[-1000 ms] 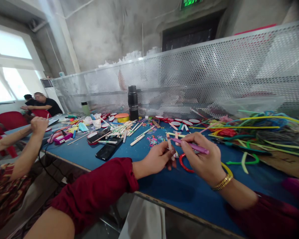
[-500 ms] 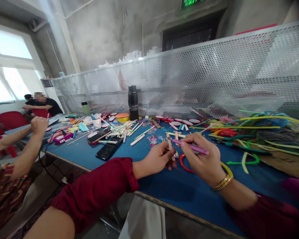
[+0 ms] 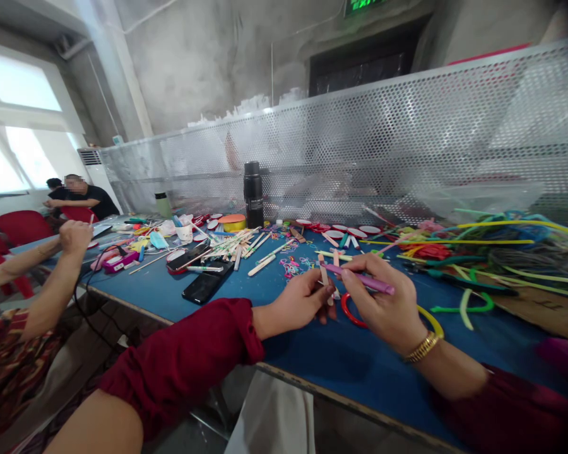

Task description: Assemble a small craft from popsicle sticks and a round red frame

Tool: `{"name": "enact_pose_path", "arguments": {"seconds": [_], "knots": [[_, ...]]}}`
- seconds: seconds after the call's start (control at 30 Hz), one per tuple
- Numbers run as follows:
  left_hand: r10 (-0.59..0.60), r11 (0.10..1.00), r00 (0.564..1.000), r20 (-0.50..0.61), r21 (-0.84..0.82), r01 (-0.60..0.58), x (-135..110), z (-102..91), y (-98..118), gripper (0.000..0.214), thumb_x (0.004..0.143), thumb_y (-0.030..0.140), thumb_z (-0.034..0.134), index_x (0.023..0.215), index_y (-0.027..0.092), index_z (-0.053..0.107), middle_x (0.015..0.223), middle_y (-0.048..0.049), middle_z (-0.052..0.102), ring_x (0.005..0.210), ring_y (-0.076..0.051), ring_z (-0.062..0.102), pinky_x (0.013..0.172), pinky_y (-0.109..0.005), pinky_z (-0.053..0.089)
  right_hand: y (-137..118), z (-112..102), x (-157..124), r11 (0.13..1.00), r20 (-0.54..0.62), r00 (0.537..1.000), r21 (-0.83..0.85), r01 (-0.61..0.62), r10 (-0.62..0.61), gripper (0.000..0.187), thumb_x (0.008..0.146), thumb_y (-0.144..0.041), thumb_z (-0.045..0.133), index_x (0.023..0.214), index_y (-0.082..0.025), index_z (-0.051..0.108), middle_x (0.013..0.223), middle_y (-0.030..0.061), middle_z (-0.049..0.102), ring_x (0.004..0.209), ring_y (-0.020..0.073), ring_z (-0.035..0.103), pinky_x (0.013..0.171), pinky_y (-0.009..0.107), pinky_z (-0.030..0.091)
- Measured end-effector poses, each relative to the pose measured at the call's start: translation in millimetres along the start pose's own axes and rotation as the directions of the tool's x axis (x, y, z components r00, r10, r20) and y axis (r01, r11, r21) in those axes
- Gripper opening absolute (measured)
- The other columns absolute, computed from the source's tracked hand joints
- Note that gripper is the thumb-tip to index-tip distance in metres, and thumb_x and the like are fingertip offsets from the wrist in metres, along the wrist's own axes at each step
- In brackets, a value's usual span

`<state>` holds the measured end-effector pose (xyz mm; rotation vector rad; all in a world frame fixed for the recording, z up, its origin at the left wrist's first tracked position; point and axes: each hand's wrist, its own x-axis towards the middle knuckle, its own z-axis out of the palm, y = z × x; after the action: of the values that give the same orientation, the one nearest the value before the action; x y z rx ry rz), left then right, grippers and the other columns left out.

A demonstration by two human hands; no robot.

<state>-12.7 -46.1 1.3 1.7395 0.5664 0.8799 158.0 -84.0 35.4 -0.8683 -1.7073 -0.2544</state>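
My left hand [image 3: 305,299] is closed on a small wooden craft stick [image 3: 324,274] with a pinkish upper end, pinched between thumb and fingers above the table. In my right hand [image 3: 385,293] is a purple marker pen [image 3: 366,281], held like a pencil, its tip touching or very close to the stick's upper part. A red ring [image 3: 348,310] lies on the blue table [image 3: 307,366] between my hands. Behind my fingertips are another pink-ended stick [image 3: 336,257] and small colourful rubber bands [image 3: 291,267].
Loose craft sticks [image 3: 230,243], a black phone [image 3: 207,282] and a black bottle [image 3: 253,195] stand or lie left of centre. Coloured pipe cleaners [image 3: 497,239] pile up at right beside cardboard [image 3: 549,309]. At left is another person's hand [image 3: 76,239]. A perforated metal screen [image 3: 360,145] rises behind.
The marker has shifted very slightly left along the stick as my right hand moved a little. My left hand keeps its pinch on the stick.
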Motion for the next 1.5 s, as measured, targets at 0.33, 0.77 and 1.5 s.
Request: {"name": "enact_pose_path", "arguments": {"seconds": [0.33, 0.77, 1.5], "knots": [[0.01, 1.0, 1.0, 0.009, -0.009, -0.01, -0.3, 0.1, 0.9, 0.064, 0.088, 0.08, 0.057, 0.106, 0.019, 0.048, 0.068, 0.0023, 0.062, 0.047, -0.009, 0.056, 0.046, -0.02, 0.042, 2.2, -0.2, -1.4, 1.0, -0.004, 1.0, 0.0, 0.005, -0.005, 0.011, 0.094, -0.027, 0.062, 0.083, -0.025, 0.064, 0.076, 0.0009, 0.068, 0.066, 0.0195, 0.064, 0.061, 0.033, 0.046], [-0.005, 1.0, 1.0, -0.003, -0.016, 0.005, 0.3, -0.7, 2.9, 0.063, 0.088, 0.08, 0.058, 0.103, 0.019, 0.048, 0.069, 0.0023, 0.063, 0.047, -0.009, 0.057, 0.048, -0.02, 0.042, 2.6, -1.5, 0.5, 1.0, -0.03, 1.0, -0.011, 0.003, -0.003, 0.015, 0.094, -0.028, 0.062, 0.08, -0.024, 0.064, 0.074, 0.0021, 0.069, 0.065, 0.0195, 0.064, 0.065, 0.033, 0.049], [0.011, 1.0, 1.0, 0.003, 0.007, -0.011, 0.5, -1.1, -0.1, 0.06, 0.091, 0.077, 0.056, 0.105, 0.019, 0.049, 0.068, 0.0023, 0.063, 0.048, -0.009, 0.056, 0.048, -0.02, 0.042, 5.5, -0.7, -1.6, 1.0, 0.001, 1.0, -0.008, 0.01, -0.01, 0.013, 0.095, -0.028, 0.062, 0.084, -0.024, 0.064, 0.077, 0.0017, 0.07, 0.067, 0.0191, 0.065, 0.064, 0.033, 0.048]]}}
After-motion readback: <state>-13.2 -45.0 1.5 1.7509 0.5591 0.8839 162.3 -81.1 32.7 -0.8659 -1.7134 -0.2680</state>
